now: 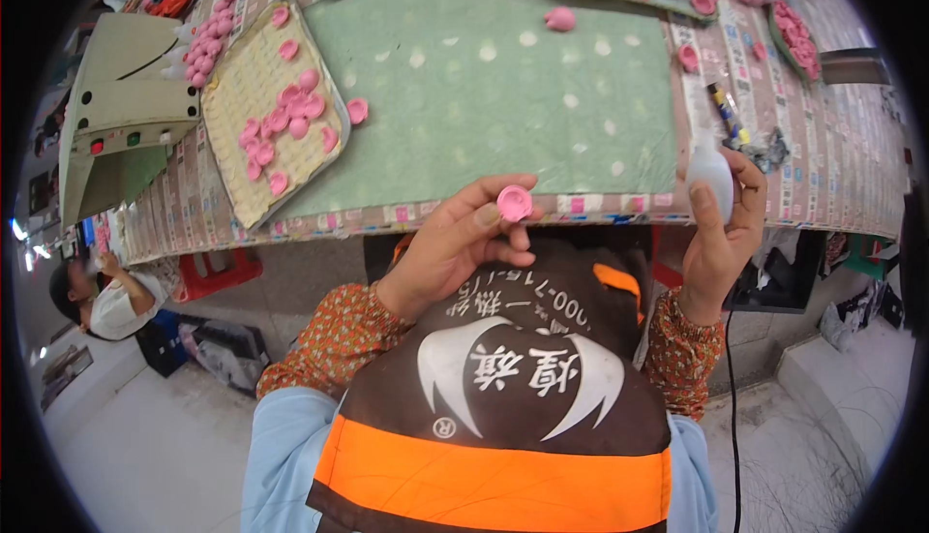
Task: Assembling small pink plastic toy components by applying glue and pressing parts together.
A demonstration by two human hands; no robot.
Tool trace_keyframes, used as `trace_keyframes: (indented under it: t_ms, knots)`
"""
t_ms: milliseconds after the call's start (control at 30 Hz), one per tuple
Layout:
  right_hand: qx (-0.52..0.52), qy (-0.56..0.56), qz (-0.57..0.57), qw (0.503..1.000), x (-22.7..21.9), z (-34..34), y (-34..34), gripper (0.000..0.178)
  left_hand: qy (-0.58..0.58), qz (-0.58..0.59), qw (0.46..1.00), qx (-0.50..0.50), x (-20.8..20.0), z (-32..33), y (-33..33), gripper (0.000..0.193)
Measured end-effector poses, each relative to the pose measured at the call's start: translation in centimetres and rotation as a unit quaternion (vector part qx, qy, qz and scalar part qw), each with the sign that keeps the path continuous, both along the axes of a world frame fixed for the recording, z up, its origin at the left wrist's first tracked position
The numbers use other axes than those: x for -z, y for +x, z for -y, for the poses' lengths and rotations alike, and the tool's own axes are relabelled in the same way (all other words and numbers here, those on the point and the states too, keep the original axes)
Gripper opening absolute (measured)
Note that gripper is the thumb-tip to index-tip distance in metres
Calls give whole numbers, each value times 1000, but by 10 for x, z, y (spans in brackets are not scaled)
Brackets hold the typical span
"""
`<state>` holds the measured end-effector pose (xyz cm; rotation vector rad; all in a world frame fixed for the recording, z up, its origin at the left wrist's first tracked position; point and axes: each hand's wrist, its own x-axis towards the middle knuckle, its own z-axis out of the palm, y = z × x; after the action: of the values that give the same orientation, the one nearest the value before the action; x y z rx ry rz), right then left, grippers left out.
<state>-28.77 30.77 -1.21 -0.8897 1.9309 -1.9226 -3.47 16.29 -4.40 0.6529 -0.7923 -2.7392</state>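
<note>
My left hand [440, 247] pinches a small round pink plastic piece [515, 203] between thumb and fingers, its hollow side turned up toward me. It is held just off the near edge of the table, above my dark apron. On the right, my right hand [724, 247] is wrapped round a pale, soft-looking squeeze bottle [711, 184] with a thin nozzle pointing away from me over the table. The two hands are apart. In front of them a green dotted mat [455, 117] covers the middle of the table.
A cream woven tray [227, 117] at left holds several pink pieces. Beside it stands a beige machine [131, 97] with buttons. Another tray [697, 12] of pink pieces lies at the far side. A yellow-and-black tube [728, 112] lies near the bottle. Another person [111, 296] sits far left.
</note>
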Motion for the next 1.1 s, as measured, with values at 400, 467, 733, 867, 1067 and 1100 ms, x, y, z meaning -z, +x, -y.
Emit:
trace_keyframes:
  t_ms: [400,467,733,867,1067,1100]
  knots:
    - [148,48,-137,978,41,5,-92,33,-1,4,1000,12,-4,3,-3,51]
    - [142,79,-179,970,37,13,-77,35,1,7,1000,0,-4,3,0,51]
    - [129,141,-160,969,46,27,-76,36,0,19,1000,7,-9,5,-2,43]
    - [152,155,-187,958,41,31,-101,37,7,5,1000,-3,-4,4,1,45]
    - [220,119,-254,934,34,40,-93,42,16,3,1000,-10,0,9,7,45]
    - [252,122,-304,911,27,41,-85,41,14,0,1000,-9,2,9,8,47]
